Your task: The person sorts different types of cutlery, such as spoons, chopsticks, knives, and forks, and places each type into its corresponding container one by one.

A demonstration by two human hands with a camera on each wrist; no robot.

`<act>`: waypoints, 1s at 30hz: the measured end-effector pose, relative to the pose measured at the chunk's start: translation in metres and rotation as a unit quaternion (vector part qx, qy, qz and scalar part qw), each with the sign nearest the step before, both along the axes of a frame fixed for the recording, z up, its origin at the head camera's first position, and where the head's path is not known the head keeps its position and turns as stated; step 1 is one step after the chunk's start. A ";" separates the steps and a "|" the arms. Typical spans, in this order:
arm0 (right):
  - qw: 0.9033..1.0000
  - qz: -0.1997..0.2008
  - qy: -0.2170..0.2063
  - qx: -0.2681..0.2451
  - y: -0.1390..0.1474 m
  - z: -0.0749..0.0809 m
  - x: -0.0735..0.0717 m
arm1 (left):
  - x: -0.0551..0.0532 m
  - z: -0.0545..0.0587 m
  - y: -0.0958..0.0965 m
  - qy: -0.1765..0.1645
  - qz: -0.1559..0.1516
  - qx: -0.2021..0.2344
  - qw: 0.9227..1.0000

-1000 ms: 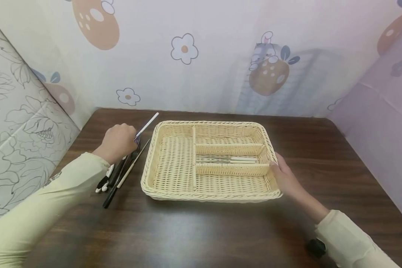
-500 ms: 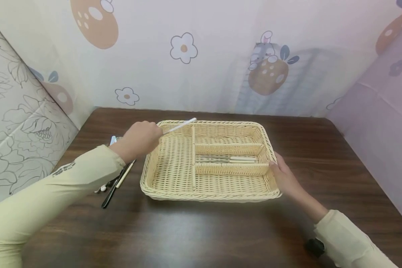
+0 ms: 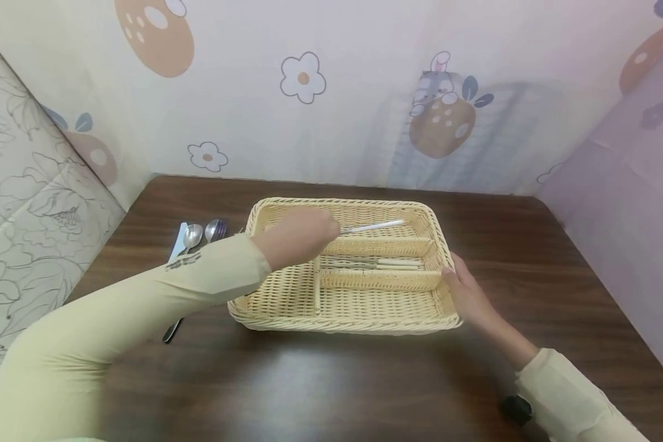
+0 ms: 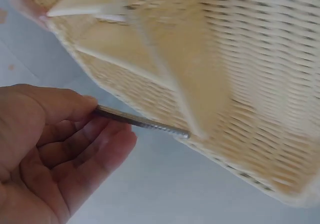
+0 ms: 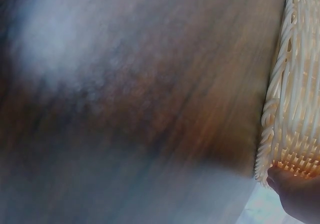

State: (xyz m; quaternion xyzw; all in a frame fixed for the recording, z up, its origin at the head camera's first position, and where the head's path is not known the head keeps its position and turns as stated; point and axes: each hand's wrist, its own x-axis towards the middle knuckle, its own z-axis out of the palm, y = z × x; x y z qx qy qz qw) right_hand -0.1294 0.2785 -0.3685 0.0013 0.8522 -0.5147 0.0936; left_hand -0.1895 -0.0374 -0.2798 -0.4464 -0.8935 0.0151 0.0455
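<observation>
In the head view, my left hand [image 3: 301, 238] is over the divided wicker basket [image 3: 342, 325], above its back part. It pinches a chopstick [image 3: 377, 226] with a white handle that points right. The left wrist view shows the chopstick's ridged metal end [image 4: 150, 124] sticking out past thumb and fingers. My right hand [image 3: 471, 294] grips the basket's right rim; in the right wrist view the thumb [image 5: 282, 179] lies over the woven edge. Similar white-handled chopsticks [image 3: 399, 264] lie in the middle right compartment.
Left of the basket, partly under the left sleeve, lie spoons [image 3: 193, 236], a pale blue flat piece [image 3: 178, 241] and a black handle [image 3: 172, 331]. A patterned wall covering [image 3: 364, 135] stands behind the brown table [image 3: 331, 393].
My left hand has carried the chopstick rightward from the pile of cutlery to over the basket. More of the spoons now shows. The right hand stays on the rim.
</observation>
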 end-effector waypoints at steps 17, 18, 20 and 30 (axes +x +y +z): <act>1.000 -0.003 0.008 -0.015 -0.001 0.001 0.003 | -0.017 -0.012 0.071 -0.123 -0.047 -0.043 0.990; 1.000 -0.003 0.008 -0.017 -0.001 0.001 0.003 | -0.018 -0.013 0.073 -0.127 -0.047 -0.045 0.990; 1.000 -0.002 0.010 -0.017 -0.001 0.001 0.004 | -0.020 -0.016 0.077 -0.131 -0.049 -0.052 0.989; 1.000 -0.008 0.013 0.016 -0.002 0.001 0.004 | -0.025 -0.035 0.086 -0.099 -0.062 -0.113 0.987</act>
